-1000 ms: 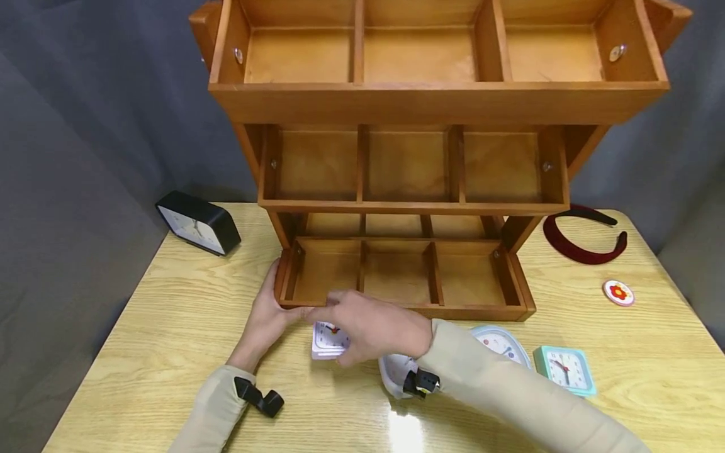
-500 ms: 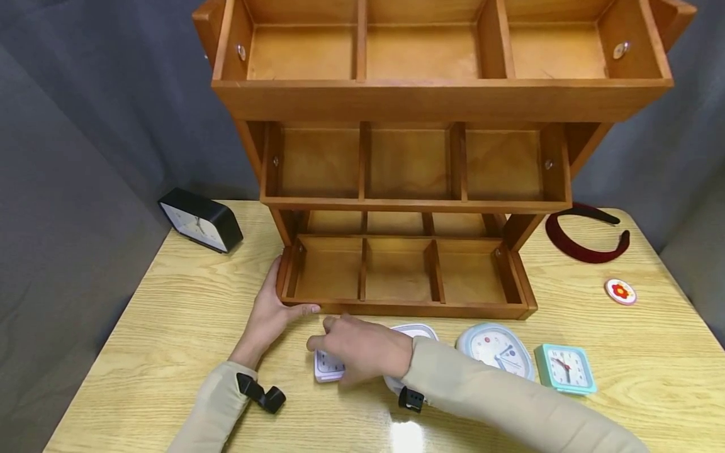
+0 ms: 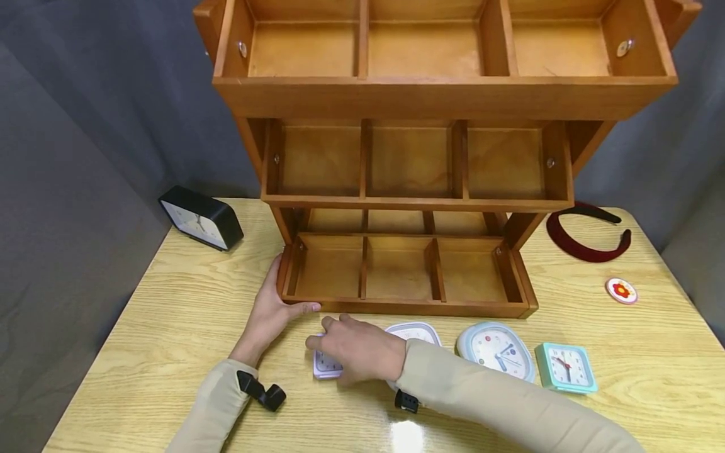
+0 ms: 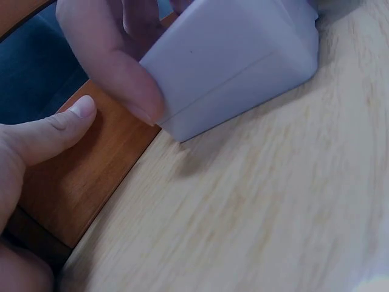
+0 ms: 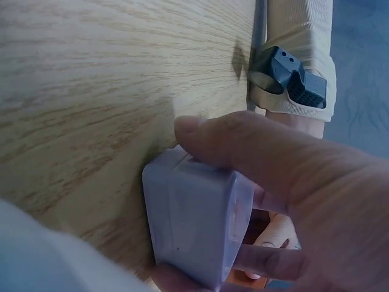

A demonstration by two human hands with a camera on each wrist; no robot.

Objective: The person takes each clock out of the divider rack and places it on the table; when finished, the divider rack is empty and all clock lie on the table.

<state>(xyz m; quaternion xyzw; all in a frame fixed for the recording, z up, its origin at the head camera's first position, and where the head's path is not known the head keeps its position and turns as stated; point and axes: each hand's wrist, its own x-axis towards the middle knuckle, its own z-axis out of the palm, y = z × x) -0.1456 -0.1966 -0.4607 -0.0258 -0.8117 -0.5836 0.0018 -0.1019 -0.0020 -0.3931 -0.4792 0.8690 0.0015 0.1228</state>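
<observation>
My right hand [image 3: 362, 352] pinches a small lavender square clock [image 3: 326, 365] between thumb and fingers. The clock stands on the tabletop just in front of the wooden drawer organizer [image 3: 408, 308]; the hand covers part of its face. In the right wrist view the thumb lies on one side of the clock [image 5: 188, 207], with fingertips at the opposite side. My left hand [image 3: 269, 324] rests on the organizer's lower left front corner, fingers along the side and thumb straight along the front. A pale rounded clock [image 3: 416, 332] sits partly hidden behind the right forearm.
Right of the forearm are a light blue round clock [image 3: 495, 352] and a mint square clock [image 3: 566, 369]. A dark red headband [image 3: 578, 251] and a flower badge [image 3: 621, 290] lie farther right. A black clock [image 3: 201, 218] stands back left. The organizer's upper tiers [image 3: 442, 97] overhang the lower one.
My right hand has shifted toward me with the lavender clock, away from the organizer's front. More of the rounded clock's top shows now. My left hand stays at the corner.
</observation>
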